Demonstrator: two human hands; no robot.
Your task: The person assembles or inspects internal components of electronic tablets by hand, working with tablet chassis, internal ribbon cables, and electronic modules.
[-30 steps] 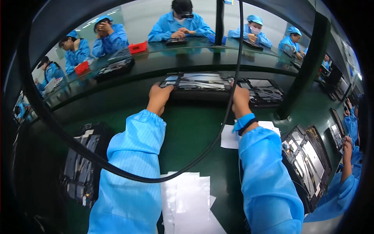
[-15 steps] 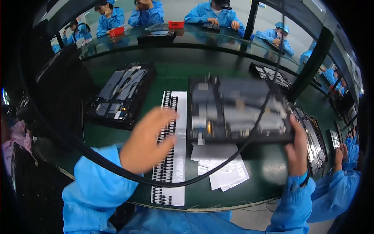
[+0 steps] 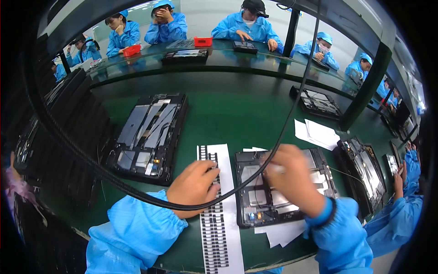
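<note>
My left hand [image 3: 193, 186] lies on a white sheet [image 3: 232, 205] lined with rows of small black stick-on pieces. Its fingers are apart, and I see nothing held in them. To the right of the sheet, an opened black tablet [image 3: 255, 197] lies with its batteries and cables showing. Over the tablet's upper part is my right hand [image 3: 294, 178], fingers bent down toward it and smeared by motion. Whether those fingers hold anything I cannot make out. White papers [image 3: 279, 234] stick out from under the tablet's near edge.
Another opened tablet [image 3: 148, 137] lies on a black stack at left. More stand at right [image 3: 365, 169] and far right [image 3: 317, 101]. White papers [image 3: 315, 133] lie behind mine. A black cable [image 3: 137, 197] loops across the view. Co-workers in blue sit across the bench and at right.
The tablet, held up at its right edge by my right hand before, now lies on the bench. That hand has moved over its top. My left hand has come down onto the sheet.
</note>
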